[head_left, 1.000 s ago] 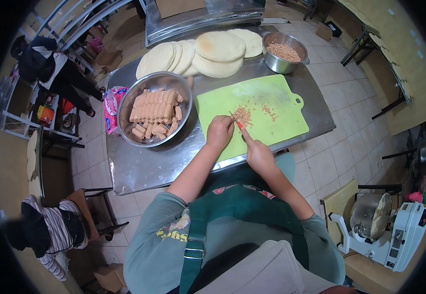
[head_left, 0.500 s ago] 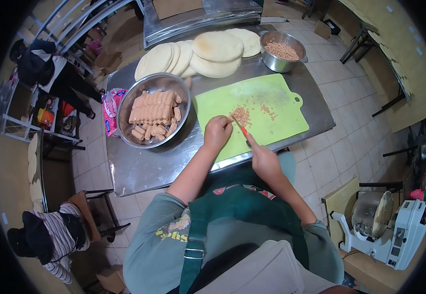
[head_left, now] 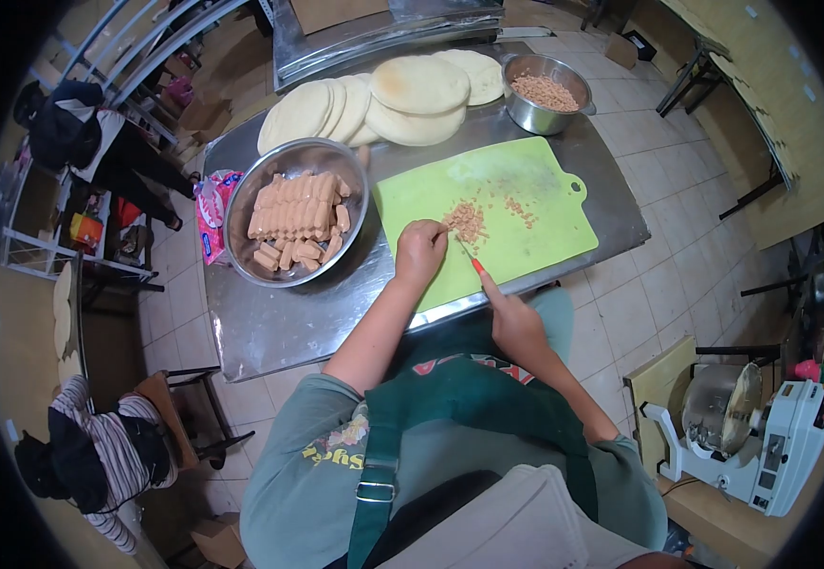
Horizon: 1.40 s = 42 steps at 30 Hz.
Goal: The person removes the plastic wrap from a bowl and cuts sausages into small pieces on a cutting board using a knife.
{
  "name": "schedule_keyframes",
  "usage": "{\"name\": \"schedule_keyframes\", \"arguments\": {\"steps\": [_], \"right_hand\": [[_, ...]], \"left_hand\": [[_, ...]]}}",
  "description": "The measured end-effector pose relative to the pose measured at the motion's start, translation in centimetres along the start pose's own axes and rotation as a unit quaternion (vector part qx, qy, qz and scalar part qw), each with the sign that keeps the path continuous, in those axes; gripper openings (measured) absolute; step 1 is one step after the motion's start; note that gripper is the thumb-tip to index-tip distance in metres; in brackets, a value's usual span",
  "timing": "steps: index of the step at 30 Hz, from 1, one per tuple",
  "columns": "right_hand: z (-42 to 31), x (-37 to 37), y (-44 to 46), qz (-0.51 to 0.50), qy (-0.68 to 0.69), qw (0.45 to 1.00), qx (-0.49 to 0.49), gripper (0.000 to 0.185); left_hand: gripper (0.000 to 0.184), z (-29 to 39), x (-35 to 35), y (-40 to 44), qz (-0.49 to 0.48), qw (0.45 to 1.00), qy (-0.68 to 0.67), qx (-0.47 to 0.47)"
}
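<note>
My right hand (head_left: 518, 327) is wrapped round a small knife (head_left: 477, 265) with a red handle, its blade pointing at the pile of chopped sausage (head_left: 467, 223). Beside that pile, my left hand (head_left: 420, 252) rests closed on the green cutting board (head_left: 431, 180), fingertips against the bits; what they pinch is hidden. A smaller scatter of sausage bits (head_left: 521, 211) lies further right on the board. To the left, a steel bowl (head_left: 239, 254) contains whole sausages (head_left: 293, 209), some stacked in a block and some loose.
Round flatbreads (head_left: 421, 85) overlap along the far side of the metal table (head_left: 269, 332). A steel pot (head_left: 540, 121) of chopped sausage stands at the far right corner. A pink package (head_left: 212, 213) lies left of the bowl. Two people are at the left; a mixer (head_left: 772, 446) stands at right.
My right hand and the knife have drawn back slightly toward me, bringing the blade away from the pile. My left hand stays nearly in place. The seated person at left has shifted an arm.
</note>
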State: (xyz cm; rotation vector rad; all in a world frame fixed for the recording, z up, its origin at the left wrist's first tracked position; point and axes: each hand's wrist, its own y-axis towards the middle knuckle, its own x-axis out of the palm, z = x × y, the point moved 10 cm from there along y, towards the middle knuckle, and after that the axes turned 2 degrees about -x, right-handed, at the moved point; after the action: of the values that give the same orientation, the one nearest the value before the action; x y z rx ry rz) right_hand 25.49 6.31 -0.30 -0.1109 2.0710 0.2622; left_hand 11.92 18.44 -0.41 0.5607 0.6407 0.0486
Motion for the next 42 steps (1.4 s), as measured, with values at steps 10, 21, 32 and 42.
{"name": "schedule_keyframes", "arguments": {"steps": [10, 21, 32, 42], "right_hand": [[-0.5, -0.2, 2.7, 0.003, -0.025, 1.000, 0.007, 0.057], [-0.9, 1.2, 3.7, -0.032, -0.050, 0.998, -0.003, 0.064], [-0.3, -1.0, 1.7, 0.021, 0.079, 0.997, -0.005, 0.053], [-1.0, 1.1, 4.1, -0.037, -0.048, 0.998, -0.015, 0.060]], "left_hand": [[0.005, -0.3, 0.3, -0.2, -0.024, 0.999, 0.023, -0.017], [0.005, -0.2, -0.1, -0.3, -0.001, 1.000, 0.002, -0.015], [0.007, -0.2, 0.0, -0.3, -0.013, 0.999, 0.019, -0.034], [0.006, -0.2, 0.2, -0.5, 0.001, 1.000, 0.009, -0.012]]}}
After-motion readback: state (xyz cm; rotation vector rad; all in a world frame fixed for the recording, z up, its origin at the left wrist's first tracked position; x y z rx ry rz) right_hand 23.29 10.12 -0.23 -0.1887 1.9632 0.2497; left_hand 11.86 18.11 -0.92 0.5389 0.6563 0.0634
